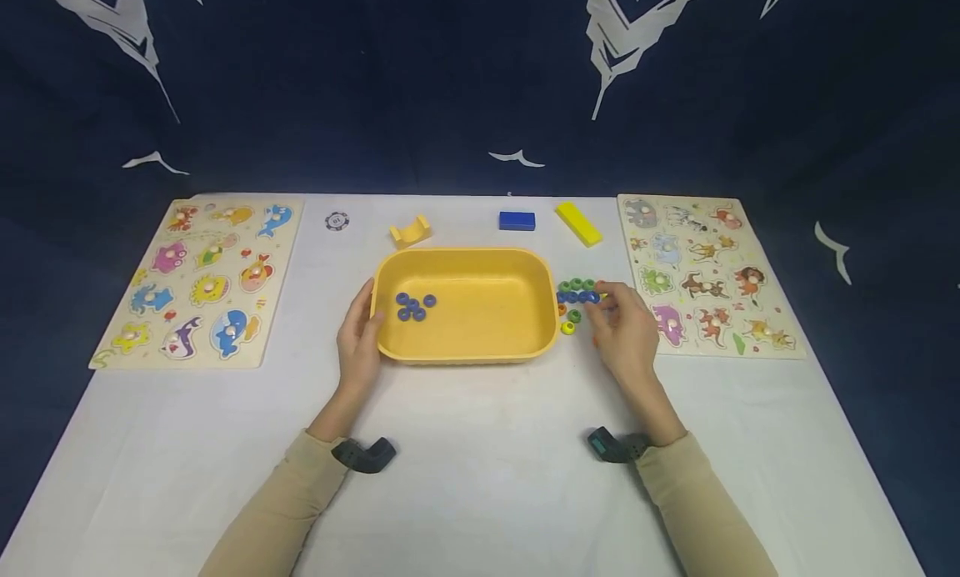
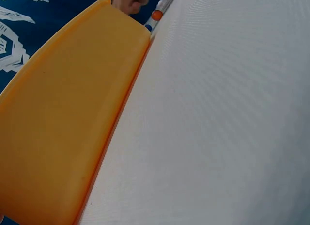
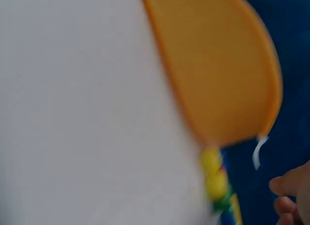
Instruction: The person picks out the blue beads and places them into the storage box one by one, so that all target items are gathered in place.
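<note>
Right hand [image 1: 628, 323]: fingers bent, thumb slightly apart, at the end of four blue beads [image 1: 573, 297] in a row — whether one is held cannot be told. Left hand [image 1: 358, 339]: gripping one yellow tray [image 1: 487, 310], five loose beads [image 1: 413, 304] inside. Beyond: two picture boards [image 1: 191, 268].

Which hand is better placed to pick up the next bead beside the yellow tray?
The right hand, I'd judge: it is at the loose beads, while the left hand holds the yellow tray at the opposite end.
</note>
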### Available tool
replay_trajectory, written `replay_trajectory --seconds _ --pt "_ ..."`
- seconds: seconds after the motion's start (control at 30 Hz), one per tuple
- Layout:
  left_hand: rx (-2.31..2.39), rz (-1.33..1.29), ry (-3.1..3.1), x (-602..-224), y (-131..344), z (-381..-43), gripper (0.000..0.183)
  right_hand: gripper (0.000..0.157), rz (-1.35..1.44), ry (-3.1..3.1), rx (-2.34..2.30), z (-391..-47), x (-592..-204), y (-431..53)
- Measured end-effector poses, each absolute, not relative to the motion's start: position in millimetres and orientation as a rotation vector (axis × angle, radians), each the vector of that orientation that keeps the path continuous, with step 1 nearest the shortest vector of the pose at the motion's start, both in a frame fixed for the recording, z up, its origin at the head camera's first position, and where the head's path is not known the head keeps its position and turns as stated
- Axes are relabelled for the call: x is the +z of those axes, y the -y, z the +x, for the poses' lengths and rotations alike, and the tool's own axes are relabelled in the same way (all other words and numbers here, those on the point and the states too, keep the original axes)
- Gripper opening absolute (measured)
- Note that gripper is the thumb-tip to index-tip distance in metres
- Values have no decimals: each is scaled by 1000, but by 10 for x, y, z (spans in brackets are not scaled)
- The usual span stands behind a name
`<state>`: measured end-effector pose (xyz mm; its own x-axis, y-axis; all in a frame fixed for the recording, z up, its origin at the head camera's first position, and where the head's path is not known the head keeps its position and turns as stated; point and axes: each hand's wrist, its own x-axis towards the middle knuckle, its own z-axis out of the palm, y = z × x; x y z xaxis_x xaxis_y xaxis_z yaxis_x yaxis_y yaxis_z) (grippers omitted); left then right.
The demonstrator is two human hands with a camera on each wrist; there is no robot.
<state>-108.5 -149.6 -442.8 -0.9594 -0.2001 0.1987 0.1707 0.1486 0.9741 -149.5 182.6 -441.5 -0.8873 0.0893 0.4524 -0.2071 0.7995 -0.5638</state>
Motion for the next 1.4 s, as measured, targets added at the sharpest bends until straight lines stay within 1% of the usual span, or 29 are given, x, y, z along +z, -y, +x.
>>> replay_trajectory --seconds 0.17,0.33,0.5,0.7,0.97,1.1,1.27,1.4 --pt "-1874 42 2151 -4427 1500 -1086 47 20 399 2547 906 -1546 -4111 -1474" --pt "-1874 16 2140 -4437 1507 -1086 46 17 638 2629 932 -1662 -3977 -1011" --pt "-1875 8 2131 -4440 1500 -1084 46 16 754 2823 965 -1800 -3985 -619" --pt "-1859 23 2142 -4430 1490 -1075 46 16 808 3053 929 -1937 -4090 -342" --pt "-1852 19 2140 -4420 1503 -1082 46 16 877 3165 812 -1971 -4176 -175" --pt "-1848 29 2139 -4424 1512 -1085 46 21 899 3166 837 -1960 -4194 -163" --pt "-1838 37 2149 -4421 1509 -1084 46 27 907 3096 962 -1916 -4144 -242" --pt "-1838 32 2161 -4408 1499 -1078 46 25 849 2885 1100 -1800 -4051 -414"
